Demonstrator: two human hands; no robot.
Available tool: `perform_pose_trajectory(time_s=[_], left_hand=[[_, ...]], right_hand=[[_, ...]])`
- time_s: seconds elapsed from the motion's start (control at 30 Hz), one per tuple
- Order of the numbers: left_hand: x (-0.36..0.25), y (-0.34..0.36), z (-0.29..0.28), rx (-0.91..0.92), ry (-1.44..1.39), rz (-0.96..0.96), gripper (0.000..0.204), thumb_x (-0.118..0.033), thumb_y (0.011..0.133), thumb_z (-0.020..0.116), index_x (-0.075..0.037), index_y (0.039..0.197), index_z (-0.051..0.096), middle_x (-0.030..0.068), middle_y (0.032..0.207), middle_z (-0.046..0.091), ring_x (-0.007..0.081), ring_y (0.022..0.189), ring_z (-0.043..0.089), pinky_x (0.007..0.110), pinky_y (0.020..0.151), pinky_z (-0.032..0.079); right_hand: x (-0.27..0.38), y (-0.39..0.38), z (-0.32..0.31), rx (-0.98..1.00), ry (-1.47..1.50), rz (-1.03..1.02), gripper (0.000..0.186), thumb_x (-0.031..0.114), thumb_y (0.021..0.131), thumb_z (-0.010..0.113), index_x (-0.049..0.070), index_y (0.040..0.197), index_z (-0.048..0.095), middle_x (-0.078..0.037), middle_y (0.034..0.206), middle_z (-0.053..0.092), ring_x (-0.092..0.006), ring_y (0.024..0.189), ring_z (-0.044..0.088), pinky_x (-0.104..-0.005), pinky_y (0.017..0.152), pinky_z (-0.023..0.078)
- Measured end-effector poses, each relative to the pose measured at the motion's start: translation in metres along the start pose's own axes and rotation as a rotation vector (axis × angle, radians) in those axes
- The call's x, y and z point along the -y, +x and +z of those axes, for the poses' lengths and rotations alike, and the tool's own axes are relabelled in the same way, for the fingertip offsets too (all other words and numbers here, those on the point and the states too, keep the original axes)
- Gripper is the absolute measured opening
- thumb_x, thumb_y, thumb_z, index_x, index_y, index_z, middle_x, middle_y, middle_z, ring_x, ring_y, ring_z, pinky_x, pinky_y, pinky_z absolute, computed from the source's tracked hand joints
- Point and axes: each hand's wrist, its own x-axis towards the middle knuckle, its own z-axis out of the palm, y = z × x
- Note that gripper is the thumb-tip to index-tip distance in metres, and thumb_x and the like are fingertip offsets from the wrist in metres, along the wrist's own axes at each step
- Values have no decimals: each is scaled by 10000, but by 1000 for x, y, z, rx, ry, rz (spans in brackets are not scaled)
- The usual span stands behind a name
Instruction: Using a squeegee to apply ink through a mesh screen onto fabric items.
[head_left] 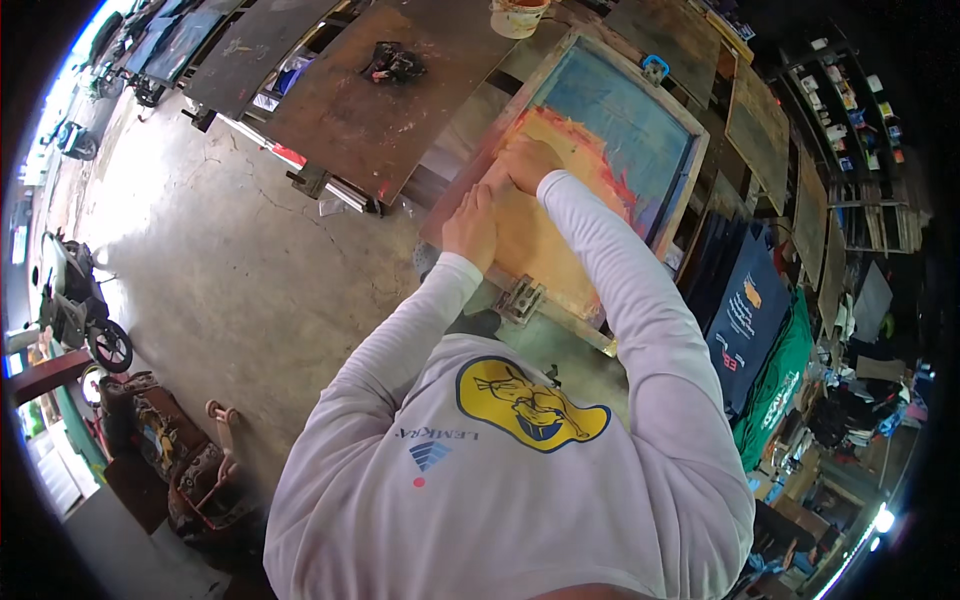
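A wooden screen-printing frame with blue mesh lies on the table ahead of me, its near half smeared with orange ink. Both my hands are closed side by side over a wooden squeegee at the frame's left edge; the bar itself is mostly hidden under them. My left hand is the nearer one. My right hand sits just beyond it on the ink. White long sleeves cover both forearms.
Brown printing boards line the table to the left, one bearing a black lump. A white bucket stands at the far edge. Dark printed shirts and green cloth hang at right. A motorbike stands on the concrete floor.
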Motion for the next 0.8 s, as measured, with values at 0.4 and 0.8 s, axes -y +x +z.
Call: perform_pose_trajectory(time_s=[0.4, 0.8], left_hand=[[-32, 2, -23, 111, -30, -79, 432, -123, 785, 624, -43, 1193, 509, 187, 1053, 664, 401, 875, 664, 500, 714, 528], [-42, -19, 8, 199, -58, -37, 496, -114, 764, 618, -63, 1241, 492, 173, 1104, 670, 385, 902, 673, 481, 752, 539]], right_hand=[[-7, -15, -28, 195, -72, -69, 157, 101, 744, 644, 87, 888, 705, -125, 931, 705, -319, 971, 651, -410, 813, 542], [-24, -63, -3, 206, 3, 24, 144, 130, 761, 628, 114, 867, 724, -117, 918, 714, -331, 950, 653, -402, 832, 531]])
